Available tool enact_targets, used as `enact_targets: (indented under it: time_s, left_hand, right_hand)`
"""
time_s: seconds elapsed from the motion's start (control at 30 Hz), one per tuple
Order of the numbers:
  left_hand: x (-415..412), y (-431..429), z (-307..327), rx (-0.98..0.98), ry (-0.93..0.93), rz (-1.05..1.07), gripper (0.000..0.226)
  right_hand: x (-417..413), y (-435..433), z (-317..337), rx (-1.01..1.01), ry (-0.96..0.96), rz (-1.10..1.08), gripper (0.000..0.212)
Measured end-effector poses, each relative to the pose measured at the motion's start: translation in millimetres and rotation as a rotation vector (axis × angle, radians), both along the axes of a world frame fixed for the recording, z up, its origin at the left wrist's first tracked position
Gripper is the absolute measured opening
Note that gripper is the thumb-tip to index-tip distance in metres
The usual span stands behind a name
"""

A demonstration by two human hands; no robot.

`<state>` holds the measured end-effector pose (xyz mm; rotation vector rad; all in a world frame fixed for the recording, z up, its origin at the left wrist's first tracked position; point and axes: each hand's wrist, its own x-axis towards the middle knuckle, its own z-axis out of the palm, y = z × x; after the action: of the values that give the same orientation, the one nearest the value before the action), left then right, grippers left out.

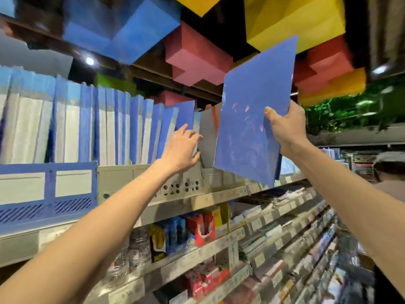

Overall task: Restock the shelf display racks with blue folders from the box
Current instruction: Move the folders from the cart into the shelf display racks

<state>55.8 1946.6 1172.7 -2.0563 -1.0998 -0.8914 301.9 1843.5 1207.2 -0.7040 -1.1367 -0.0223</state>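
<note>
- R hand [282, 126] grasps the blue folder [252, 119] by its right edge, thumb on the front, fingers behind. The folder is up in the air, tilted, just right of the row, its lower corner hanging in front of the shelf edge [219, 198].
- L hand [182, 148] is released: fingers loosely spread, tips touching the last leaning one in the row of folders [131, 128]. It grips nothing as far as I can see.
- The row stands along the top shelf, behind a grey rack [179, 187] w/ a blue rack [48, 194] to its left. The right-end folders lean over, and a grey item [207, 137] stands between them and the held one.
- Step in hand, my read: open a slot w/ L, drop the folder in w/ R.
- Do it well: push the leaners upright w/ flat L fingers first and hold them, so the gap shows.
- Turn the folder edge-on, parallel to its neighbours, spine the same way. Lower the bottom edge first, not a corner, which would prob. snag on the rack wall.
- The folder looks thin & glossy and likely bows under a one-edge grip, so steady it w/ L once it's partly in.
- Overhead reach, so go slow. Don't let go before the bottom sits down.
- Box not in view. Another person [390, 172] is near on the right, so mind the elbow.
</note>
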Motion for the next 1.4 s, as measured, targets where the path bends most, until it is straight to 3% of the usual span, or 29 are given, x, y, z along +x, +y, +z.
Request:
enact_targets:
  time_s: [0.27,0.43,0.7,0.83,1.0,1.4]
  left_hand:
    - [32.9,83.5,17.6,0.081,0.139,0.179,0.06]
    - [48.4,124.4,29.8,0.207,0.19,0.251,0.051]
    - [50.0,152.3,40.1,0.226,0.256,0.562,0.057]
    - [38.8,144.5,41.2,0.277,0.266,0.561,0.052]
    - [33.5,136.9,37.5,0.299,0.278,0.633,0.051]
    - [19.1,133.2,28.6,0.295,0.216,0.603,0.048]
  right_hand:
    - [6.4,95.2,28.6,0.008,-0.028,0.098,0.016]
    - [12.4,150.7,45.0,0.01,-0.017,0.169,0.016]
    - [13.1,232.9,64.5,-0.024,-0.027,0.361,0.021]
    - [-0.9,258.8,65.5,-0.058,-0.033,0.385,0.016]
    - [-29.4,288.7,52.5,-0.108,-0.11,0.45,0.049]
    - [-68.9,319.3,26.2,-0.077,-0.147,0.445,0.037]
